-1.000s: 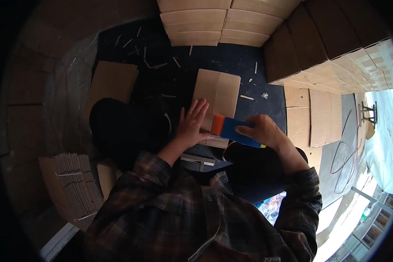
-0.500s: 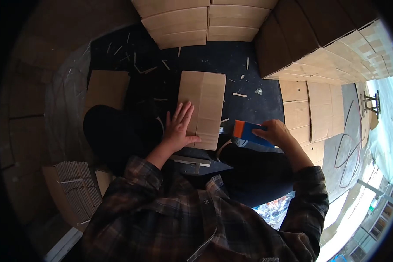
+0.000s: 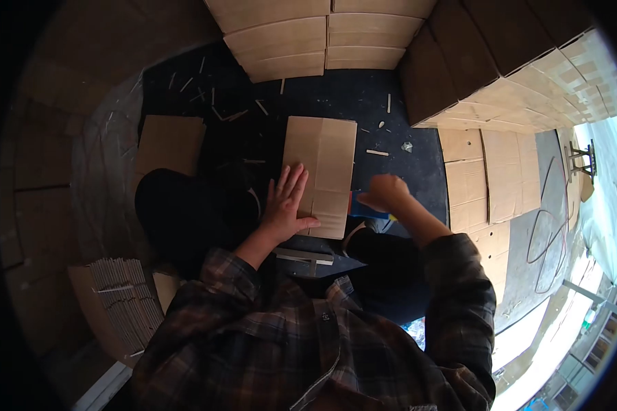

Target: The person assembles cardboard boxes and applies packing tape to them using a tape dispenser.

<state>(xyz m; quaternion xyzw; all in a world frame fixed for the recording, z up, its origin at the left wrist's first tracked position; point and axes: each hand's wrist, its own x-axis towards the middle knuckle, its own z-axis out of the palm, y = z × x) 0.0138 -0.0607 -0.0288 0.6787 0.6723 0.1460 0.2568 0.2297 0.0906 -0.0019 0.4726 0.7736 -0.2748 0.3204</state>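
Note:
A closed cardboard box (image 3: pixel 319 151) lies in front of me between my legs, with a seam running lengthwise along its top. My left hand (image 3: pixel 288 205) rests flat on the box's near left part, fingers spread. Beside the box's near right edge, my right hand (image 3: pixel 389 194) is closed around a blue tape dispenser (image 3: pixel 367 207). My fingers and wrist cover much of the dispenser, and its front end meets the side of the box. Whether tape is running from it I cannot see.
Stacked cardboard boxes (image 3: pixel 277 41) stand ahead, with more boxes (image 3: pixel 487 75) at the right. Flat cardboard sheets (image 3: pixel 120 301) are bundled at lower left. Wood slivers (image 3: pixel 377 153) litter the dark floor. A cardboard piece (image 3: pixel 168 144) lies left, and a cable (image 3: pixel 545 233) curls at right.
My right hand has moved left with the tape dispenser, bringing it against the box's near right side. My left hand stays flat on the box. The view has shifted slightly.

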